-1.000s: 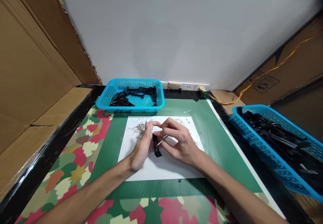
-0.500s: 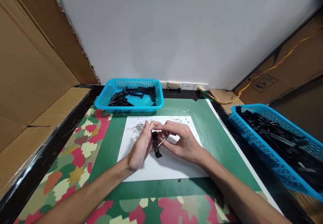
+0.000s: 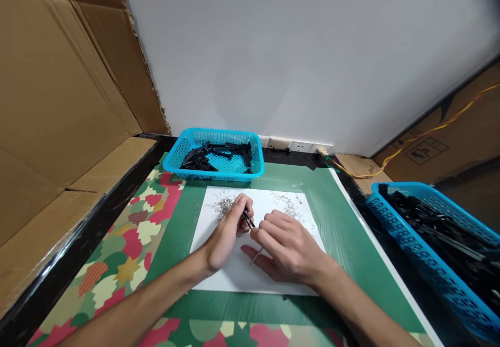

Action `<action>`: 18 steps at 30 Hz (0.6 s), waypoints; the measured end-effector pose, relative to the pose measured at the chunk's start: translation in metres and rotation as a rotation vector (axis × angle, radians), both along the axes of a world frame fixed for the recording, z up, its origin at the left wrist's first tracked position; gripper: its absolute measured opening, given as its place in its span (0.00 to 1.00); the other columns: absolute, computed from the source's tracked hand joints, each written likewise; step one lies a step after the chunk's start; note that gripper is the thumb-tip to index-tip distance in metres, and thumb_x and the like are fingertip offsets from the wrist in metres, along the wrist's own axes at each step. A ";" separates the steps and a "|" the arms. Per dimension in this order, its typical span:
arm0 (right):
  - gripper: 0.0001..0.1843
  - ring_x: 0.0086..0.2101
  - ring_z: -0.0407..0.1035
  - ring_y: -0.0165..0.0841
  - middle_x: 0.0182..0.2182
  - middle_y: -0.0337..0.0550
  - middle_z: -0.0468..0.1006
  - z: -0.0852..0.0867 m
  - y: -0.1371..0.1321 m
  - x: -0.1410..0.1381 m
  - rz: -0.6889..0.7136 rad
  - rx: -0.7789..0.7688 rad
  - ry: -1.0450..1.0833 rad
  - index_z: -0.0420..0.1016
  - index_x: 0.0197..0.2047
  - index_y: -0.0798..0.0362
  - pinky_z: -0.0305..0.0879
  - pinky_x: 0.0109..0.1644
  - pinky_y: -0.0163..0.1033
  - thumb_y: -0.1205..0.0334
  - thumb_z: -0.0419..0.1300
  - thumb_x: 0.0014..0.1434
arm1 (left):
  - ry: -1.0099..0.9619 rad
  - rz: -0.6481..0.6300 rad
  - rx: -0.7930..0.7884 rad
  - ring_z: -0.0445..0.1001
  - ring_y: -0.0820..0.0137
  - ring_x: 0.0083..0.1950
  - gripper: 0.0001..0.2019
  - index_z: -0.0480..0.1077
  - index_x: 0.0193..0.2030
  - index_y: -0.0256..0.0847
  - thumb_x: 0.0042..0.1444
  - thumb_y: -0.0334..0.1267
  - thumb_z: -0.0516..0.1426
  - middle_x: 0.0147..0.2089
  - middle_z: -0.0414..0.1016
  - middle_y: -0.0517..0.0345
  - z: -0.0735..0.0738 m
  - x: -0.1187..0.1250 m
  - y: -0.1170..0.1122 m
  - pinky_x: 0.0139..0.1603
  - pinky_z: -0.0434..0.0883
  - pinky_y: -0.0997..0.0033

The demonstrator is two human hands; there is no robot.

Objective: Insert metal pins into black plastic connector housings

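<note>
My left hand (image 3: 228, 227) is closed around a narrow black plastic part (image 3: 248, 219), whose lower end points toward my right hand. My right hand (image 3: 287, 245) is closed, its fingertips touching or nearly touching that lower end. A thin metal rod (image 3: 257, 255) sticks out between the thumb and fingers of this hand; its other end is hidden. Both hands are over a white sheet (image 3: 219, 280). Beyond the left hand lies a pile of tiny metal wire pieces (image 3: 223, 206), and more scattered wire pieces (image 3: 288, 204) lie beyond the right hand.
A blue basket (image 3: 214, 176) of black parts stands at the back, against the wall. Another blue basket (image 3: 414, 248), fuller of black parts, is on the right. Cardboard (image 3: 58, 86) borders the left side. A yellow-red cable (image 3: 375, 174) runs from the wall sockets.
The black part has turned from nearly upright in view to slanting down right, more wrapped by my left hand. My right hand has rolled over, and the rod now points down left beneath it.
</note>
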State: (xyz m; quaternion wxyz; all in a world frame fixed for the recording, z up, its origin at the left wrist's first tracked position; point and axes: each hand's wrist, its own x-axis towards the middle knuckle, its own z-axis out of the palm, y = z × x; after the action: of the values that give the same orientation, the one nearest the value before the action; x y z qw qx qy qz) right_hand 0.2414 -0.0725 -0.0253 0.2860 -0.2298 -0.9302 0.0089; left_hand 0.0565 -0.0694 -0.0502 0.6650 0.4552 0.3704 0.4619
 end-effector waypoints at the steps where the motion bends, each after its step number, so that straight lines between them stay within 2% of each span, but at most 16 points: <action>1: 0.09 0.28 0.61 0.37 0.26 0.42 0.71 -0.003 0.002 0.000 -0.010 0.047 -0.034 0.72 0.37 0.48 0.56 0.33 0.44 0.66 0.57 0.72 | 0.002 -0.015 -0.017 0.58 0.68 0.35 0.24 0.64 0.39 0.43 0.72 0.63 0.49 0.35 0.61 0.60 -0.002 -0.001 0.000 0.41 0.63 0.69; 3: 0.11 0.28 0.62 0.37 0.27 0.43 0.71 -0.007 0.007 0.004 -0.036 0.086 -0.065 0.73 0.38 0.49 0.57 0.34 0.44 0.69 0.55 0.72 | 0.006 -0.038 -0.035 0.59 0.68 0.37 0.25 0.63 0.40 0.44 0.71 0.65 0.48 0.37 0.60 0.61 -0.004 -0.002 0.001 0.42 0.64 0.69; 5: 0.10 0.30 0.63 0.38 0.28 0.44 0.73 -0.008 0.012 0.011 -0.068 0.067 -0.071 0.75 0.41 0.50 0.58 0.35 0.44 0.68 0.55 0.73 | -0.002 -0.057 -0.033 0.59 0.69 0.37 0.24 0.62 0.40 0.45 0.71 0.66 0.48 0.37 0.59 0.61 -0.005 -0.003 0.001 0.43 0.64 0.69; 7: 0.09 0.31 0.64 0.38 0.29 0.44 0.73 -0.008 0.017 0.018 -0.107 0.031 -0.059 0.76 0.42 0.50 0.59 0.36 0.44 0.65 0.55 0.74 | -0.006 -0.059 0.006 0.59 0.68 0.37 0.24 0.63 0.42 0.45 0.71 0.65 0.48 0.36 0.59 0.62 -0.003 -0.004 0.000 0.42 0.63 0.69; 9: 0.09 0.32 0.65 0.38 0.30 0.45 0.74 -0.008 0.022 0.026 -0.143 0.013 -0.040 0.77 0.42 0.50 0.59 0.38 0.44 0.63 0.56 0.75 | 0.044 -0.029 0.088 0.62 0.67 0.39 0.23 0.66 0.49 0.46 0.72 0.64 0.48 0.37 0.63 0.60 -0.001 -0.005 -0.001 0.44 0.64 0.68; 13: 0.10 0.32 0.64 0.38 0.31 0.45 0.75 -0.013 0.031 0.038 -0.175 -0.006 0.005 0.76 0.42 0.50 0.58 0.37 0.43 0.63 0.56 0.76 | 0.237 0.040 0.259 0.68 0.60 0.52 0.19 0.70 0.61 0.47 0.71 0.54 0.57 0.52 0.73 0.51 0.000 -0.007 0.001 0.56 0.65 0.63; 15: 0.10 0.32 0.64 0.38 0.31 0.45 0.75 -0.016 0.035 0.042 -0.173 -0.027 0.009 0.76 0.41 0.50 0.58 0.37 0.42 0.64 0.55 0.76 | 0.279 0.069 0.321 0.70 0.58 0.53 0.17 0.74 0.59 0.46 0.69 0.48 0.62 0.55 0.74 0.50 -0.001 -0.007 0.005 0.56 0.65 0.62; 18: 0.10 0.33 0.64 0.38 0.34 0.46 0.75 -0.020 0.040 0.048 -0.175 -0.061 -0.012 0.76 0.43 0.51 0.59 0.39 0.42 0.64 0.54 0.76 | 0.279 0.113 0.372 0.72 0.59 0.51 0.10 0.80 0.50 0.44 0.65 0.43 0.65 0.53 0.76 0.49 -0.004 -0.009 0.013 0.54 0.67 0.63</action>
State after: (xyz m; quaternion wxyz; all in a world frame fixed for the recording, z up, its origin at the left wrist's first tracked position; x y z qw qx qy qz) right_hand 0.2896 -0.0322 -0.0453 0.2729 -0.3186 -0.9077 0.0106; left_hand 0.0472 -0.0560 -0.0542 0.4852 0.6081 0.3921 0.4911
